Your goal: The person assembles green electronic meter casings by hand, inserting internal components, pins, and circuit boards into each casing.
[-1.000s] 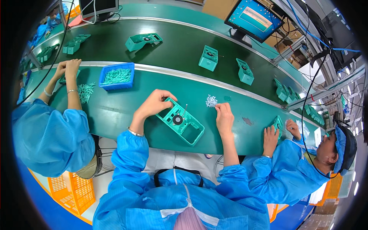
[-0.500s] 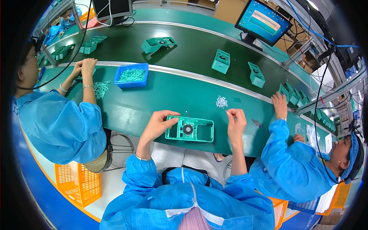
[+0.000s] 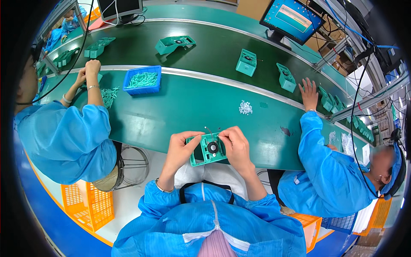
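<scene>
Green plastic frame [image 3: 204, 150] with a small round fan [image 3: 212, 147] in it is held off the near edge of the green bench [image 3: 171, 107], left hand [image 3: 182, 147] pinching its 9 o'clock side and right hand [image 3: 234, 143] closed on its 3 o'clock edge. It looks light, stiff and thin-walled, best gripped by the rim; two thin wires [image 3: 212, 129] at 12 o'clock seem fragile

A worker in a blue smock holds a green plastic frame [image 3: 206, 150] with a small round fan between left hand [image 3: 182, 147] and right hand [image 3: 234, 145] at the green tabletop [image 3: 180, 107] edge; a blue bin [image 3: 142, 80] of green parts sits well apart.
</scene>
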`<move>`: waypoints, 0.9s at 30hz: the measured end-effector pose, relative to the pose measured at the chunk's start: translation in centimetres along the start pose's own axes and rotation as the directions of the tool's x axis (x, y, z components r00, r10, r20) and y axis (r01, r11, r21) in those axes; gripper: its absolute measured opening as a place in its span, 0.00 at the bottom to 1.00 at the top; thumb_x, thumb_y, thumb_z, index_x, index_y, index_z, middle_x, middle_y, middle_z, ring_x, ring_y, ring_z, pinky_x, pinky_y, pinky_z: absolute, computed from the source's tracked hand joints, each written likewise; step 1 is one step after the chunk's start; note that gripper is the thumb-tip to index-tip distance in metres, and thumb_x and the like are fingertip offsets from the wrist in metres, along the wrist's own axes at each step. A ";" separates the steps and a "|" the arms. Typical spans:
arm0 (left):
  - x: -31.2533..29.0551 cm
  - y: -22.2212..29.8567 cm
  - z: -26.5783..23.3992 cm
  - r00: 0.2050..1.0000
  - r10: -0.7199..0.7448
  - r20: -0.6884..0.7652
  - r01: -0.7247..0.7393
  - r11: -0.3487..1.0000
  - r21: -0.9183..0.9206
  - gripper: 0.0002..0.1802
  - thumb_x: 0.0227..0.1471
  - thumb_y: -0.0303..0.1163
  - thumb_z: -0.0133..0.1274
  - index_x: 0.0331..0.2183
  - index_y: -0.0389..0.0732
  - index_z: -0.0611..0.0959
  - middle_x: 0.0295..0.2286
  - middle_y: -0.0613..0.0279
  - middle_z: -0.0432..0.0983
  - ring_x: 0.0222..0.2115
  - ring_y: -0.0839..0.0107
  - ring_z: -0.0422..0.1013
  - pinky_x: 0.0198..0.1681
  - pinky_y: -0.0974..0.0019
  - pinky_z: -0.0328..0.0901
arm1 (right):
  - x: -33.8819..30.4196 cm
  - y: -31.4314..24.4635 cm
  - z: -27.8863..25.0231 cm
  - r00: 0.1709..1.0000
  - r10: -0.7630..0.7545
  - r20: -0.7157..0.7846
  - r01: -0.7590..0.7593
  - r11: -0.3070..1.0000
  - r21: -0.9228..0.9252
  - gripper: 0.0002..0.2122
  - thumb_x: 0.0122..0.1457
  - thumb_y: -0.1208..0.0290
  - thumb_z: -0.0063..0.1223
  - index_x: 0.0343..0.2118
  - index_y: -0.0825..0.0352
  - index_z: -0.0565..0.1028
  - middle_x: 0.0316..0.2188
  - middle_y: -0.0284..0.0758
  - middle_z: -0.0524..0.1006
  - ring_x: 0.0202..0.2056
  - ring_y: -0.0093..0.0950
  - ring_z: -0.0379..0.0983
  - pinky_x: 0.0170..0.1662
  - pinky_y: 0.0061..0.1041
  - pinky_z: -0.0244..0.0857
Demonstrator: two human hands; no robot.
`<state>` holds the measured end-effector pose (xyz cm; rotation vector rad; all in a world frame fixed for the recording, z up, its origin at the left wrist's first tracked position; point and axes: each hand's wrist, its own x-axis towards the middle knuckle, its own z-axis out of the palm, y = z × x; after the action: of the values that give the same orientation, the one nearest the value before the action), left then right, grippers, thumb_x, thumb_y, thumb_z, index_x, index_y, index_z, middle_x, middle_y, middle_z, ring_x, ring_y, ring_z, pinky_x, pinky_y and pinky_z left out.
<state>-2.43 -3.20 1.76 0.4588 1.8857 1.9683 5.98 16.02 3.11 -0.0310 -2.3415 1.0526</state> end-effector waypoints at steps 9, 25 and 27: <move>-0.1 0.4 0.3 1.000 0.010 -0.017 -0.009 0.999 0.030 0.11 0.59 0.27 0.59 0.41 0.32 0.89 0.32 0.59 0.87 0.32 0.79 0.78 0.35 0.72 0.72 | 0.4 -0.8 -0.5 0.997 -0.055 0.059 0.063 0.989 -0.132 0.04 0.58 0.80 0.61 0.34 0.68 0.78 0.33 0.37 0.77 0.30 0.38 0.79 0.29 0.35 0.72; -0.5 1.6 0.7 0.999 0.040 0.019 -0.041 0.996 0.078 0.11 0.61 0.27 0.58 0.41 0.32 0.89 0.34 0.56 0.87 0.35 0.76 0.79 0.39 0.70 0.72 | 1.3 -1.5 -2.2 0.897 -0.330 0.294 0.428 0.814 -0.393 0.09 0.49 0.79 0.58 0.35 0.71 0.77 0.33 0.37 0.76 0.34 0.34 0.79 0.31 0.31 0.74; -0.6 1.3 0.7 0.999 0.039 0.015 -0.040 0.997 0.071 0.11 0.61 0.27 0.58 0.41 0.32 0.89 0.34 0.56 0.87 0.35 0.76 0.79 0.39 0.70 0.72 | 1.3 -1.8 -2.6 0.878 -0.327 0.349 0.455 0.797 -0.397 0.09 0.49 0.78 0.58 0.35 0.71 0.76 0.33 0.37 0.76 0.34 0.33 0.78 0.31 0.31 0.73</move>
<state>-1.61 -2.91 3.15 0.5325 1.9573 1.9227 6.55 16.86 6.37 0.4270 -2.6305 0.2774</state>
